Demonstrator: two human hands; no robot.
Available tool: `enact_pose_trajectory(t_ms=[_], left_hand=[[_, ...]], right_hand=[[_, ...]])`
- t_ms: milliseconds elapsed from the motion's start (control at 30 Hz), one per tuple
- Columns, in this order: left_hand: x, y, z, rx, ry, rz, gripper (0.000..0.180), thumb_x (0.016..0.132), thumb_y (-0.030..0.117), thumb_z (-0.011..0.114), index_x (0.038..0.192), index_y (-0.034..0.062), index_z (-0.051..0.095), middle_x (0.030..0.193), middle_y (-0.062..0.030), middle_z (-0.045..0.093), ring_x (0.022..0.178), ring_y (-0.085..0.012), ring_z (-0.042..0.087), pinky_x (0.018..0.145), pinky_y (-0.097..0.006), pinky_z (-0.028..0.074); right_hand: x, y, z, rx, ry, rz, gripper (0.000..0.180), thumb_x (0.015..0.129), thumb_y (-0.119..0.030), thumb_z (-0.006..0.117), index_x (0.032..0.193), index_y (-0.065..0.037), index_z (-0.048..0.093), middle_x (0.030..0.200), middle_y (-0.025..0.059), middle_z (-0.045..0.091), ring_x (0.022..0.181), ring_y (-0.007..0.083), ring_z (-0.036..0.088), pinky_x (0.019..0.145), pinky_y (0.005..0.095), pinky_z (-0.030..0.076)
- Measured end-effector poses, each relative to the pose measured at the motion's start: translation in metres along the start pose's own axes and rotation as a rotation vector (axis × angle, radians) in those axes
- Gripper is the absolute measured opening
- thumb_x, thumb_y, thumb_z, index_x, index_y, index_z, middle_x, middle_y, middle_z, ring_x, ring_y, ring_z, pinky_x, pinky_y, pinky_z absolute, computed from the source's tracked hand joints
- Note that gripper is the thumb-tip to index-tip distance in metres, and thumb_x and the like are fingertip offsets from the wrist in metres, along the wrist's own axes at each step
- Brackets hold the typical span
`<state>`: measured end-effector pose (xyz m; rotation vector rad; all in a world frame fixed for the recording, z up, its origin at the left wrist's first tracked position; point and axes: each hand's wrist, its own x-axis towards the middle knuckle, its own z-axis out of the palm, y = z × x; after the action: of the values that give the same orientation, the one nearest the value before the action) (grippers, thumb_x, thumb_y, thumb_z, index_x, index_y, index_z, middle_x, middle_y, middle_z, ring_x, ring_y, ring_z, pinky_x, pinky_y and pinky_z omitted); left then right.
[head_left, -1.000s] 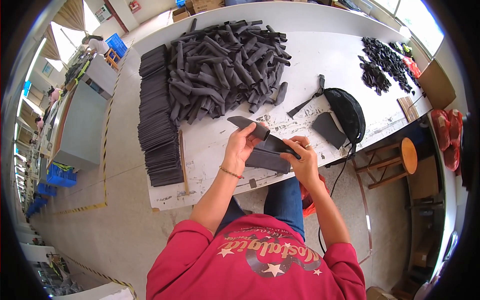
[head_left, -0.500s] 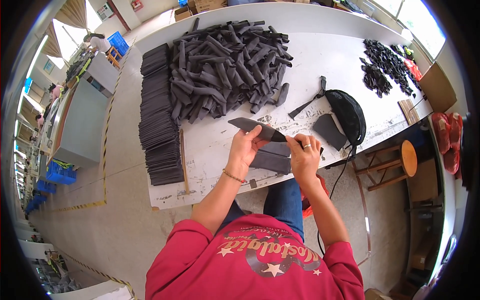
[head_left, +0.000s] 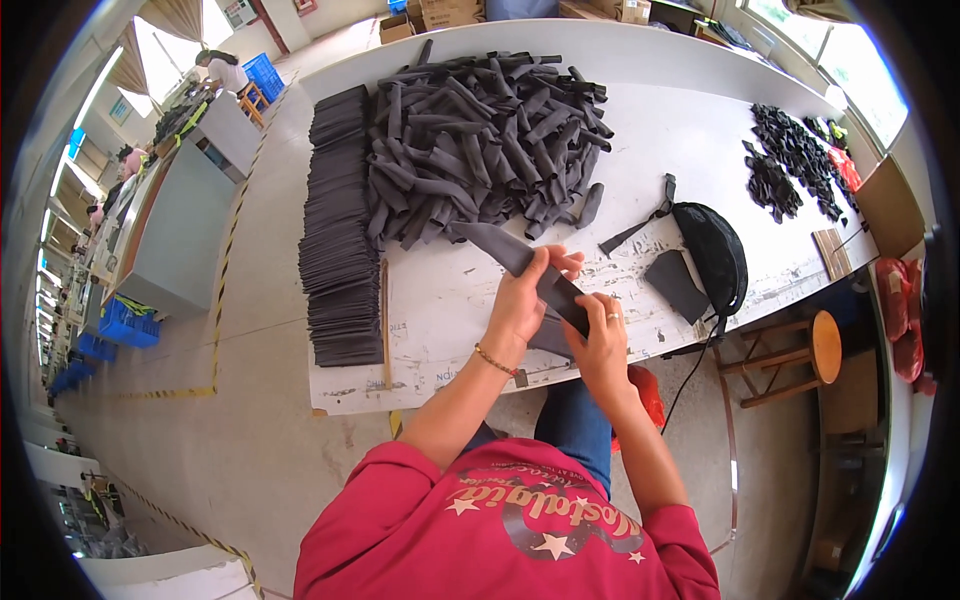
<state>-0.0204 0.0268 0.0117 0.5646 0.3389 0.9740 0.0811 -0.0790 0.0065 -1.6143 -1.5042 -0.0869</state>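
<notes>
A dark grey fabric strip point(head_left: 492, 244) with a darker end is held slantwise over the front of the table. My left hand point(head_left: 524, 300) grips its middle, the thumb on top and some fingers stretched out behind. At the lower, darker end, my right hand point(head_left: 601, 345) pinches the strip between thumb and fingers. Beneath both hands lies another dark grey fabric piece point(head_left: 549, 338), partly hidden by them. Behind the strip rises a big heap of rolled dark grey fabric tubes point(head_left: 480, 150). Left of the heap stands a long stack of flat dark grey fabric pieces point(head_left: 335, 240).
On the white table point(head_left: 665, 130), a black pouch point(head_left: 714, 262) with a strap lies right of my hands, beside a flat grey piece point(head_left: 676, 287). Small black parts point(head_left: 790, 165) are piled far right. A wooden stool point(head_left: 824, 347) stands at the right edge. Another person point(head_left: 225, 72) sits far left.
The fabric strip has tilted more steeply, its right end now lower. My right hand has shifted down along with it, and the view has swung slightly.
</notes>
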Motion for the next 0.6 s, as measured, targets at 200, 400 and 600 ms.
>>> enact_pose_trajectory(t_ms=[200, 400, 600], left_hand=[[-0.014, -0.03, -0.003, -0.146, -0.049, -0.056, 0.03, 0.1, 0.028, 0.052, 0.106, -0.0002, 0.06, 0.101, -0.0145, 0.069, 0.111, -0.0266, 0.061, 0.097, -0.038, 0.046], [-0.016, -0.021, -0.005, -0.037, 0.005, -0.02, 0.032, 0.099, 0.028, 0.051, 0.111, -0.0001, 0.06, 0.109, -0.0154, 0.067, 0.112, -0.0263, 0.06, 0.1, -0.039, 0.045], [-0.017, -0.041, -0.005, -0.148, 0.001, -0.148, 0.032, 0.099, 0.028, 0.053, 0.112, -0.0004, 0.059, 0.112, -0.0167, 0.067, 0.112, -0.0259, 0.06, 0.099, -0.039, 0.046]], right_hand=[[0.013, -0.001, 0.006, 0.114, -0.125, -0.117, 0.036, 0.07, 0.001, 0.07, 0.103, -0.004, 0.054, 0.1, 0.0172, 0.055, 0.094, 0.0378, 0.054, 0.081, 0.0451, 0.046], [0.007, 0.005, -0.013, 0.121, -0.22, -0.107, 0.036, 0.077, -0.004, 0.07, 0.108, -0.003, 0.052, 0.1, 0.0178, 0.055, 0.093, 0.0392, 0.055, 0.078, 0.046, 0.047], [0.009, 0.007, -0.015, 0.08, -0.257, -0.073, 0.032, 0.078, -0.003, 0.069, 0.105, -0.004, 0.052, 0.1, 0.0177, 0.056, 0.089, 0.0391, 0.056, 0.077, 0.0466, 0.048]])
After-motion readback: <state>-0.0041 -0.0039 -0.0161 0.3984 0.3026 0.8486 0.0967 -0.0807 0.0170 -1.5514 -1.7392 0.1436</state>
